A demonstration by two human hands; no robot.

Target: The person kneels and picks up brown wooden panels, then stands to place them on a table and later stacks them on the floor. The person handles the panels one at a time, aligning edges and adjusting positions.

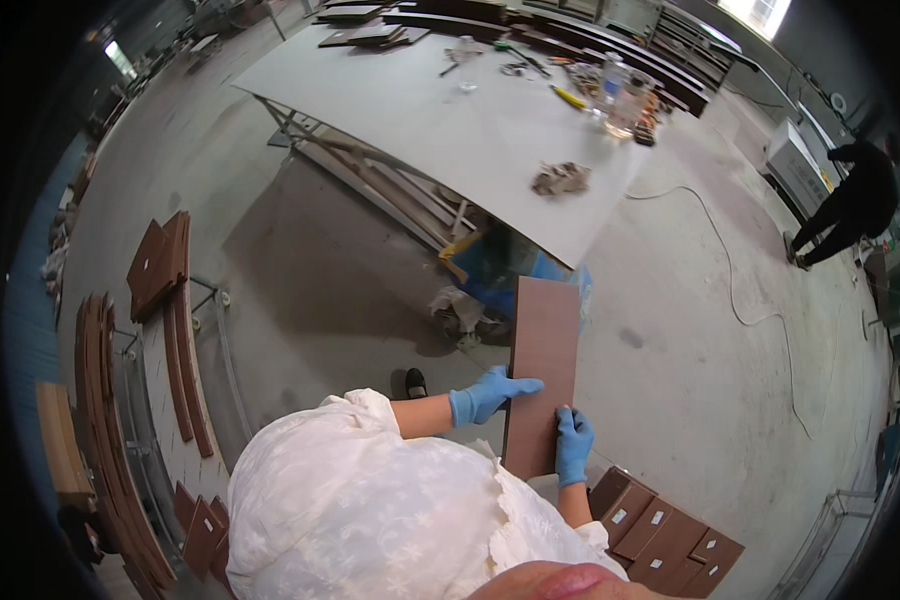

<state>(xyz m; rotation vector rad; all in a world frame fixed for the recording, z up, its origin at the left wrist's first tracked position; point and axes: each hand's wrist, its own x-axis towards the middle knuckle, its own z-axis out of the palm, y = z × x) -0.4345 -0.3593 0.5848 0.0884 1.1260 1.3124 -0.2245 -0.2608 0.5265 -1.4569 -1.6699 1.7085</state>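
A long reddish-brown board is held upright in front of me, its broad face toward my view. My left hand, in a blue glove, grips its left edge with the thumb laid across the face. Lower on the opposite edge, my right hand, gloved the same way, is closed round the board with its fingers bent. The board's far end reaches close to the corner of a white-topped table.
Bottles, a yellow-handled tool and a crumpled rag lie on the table. Brown panels are stacked at lower right and on racks at left. A cable crosses the floor. A person in dark clothes stands far right.
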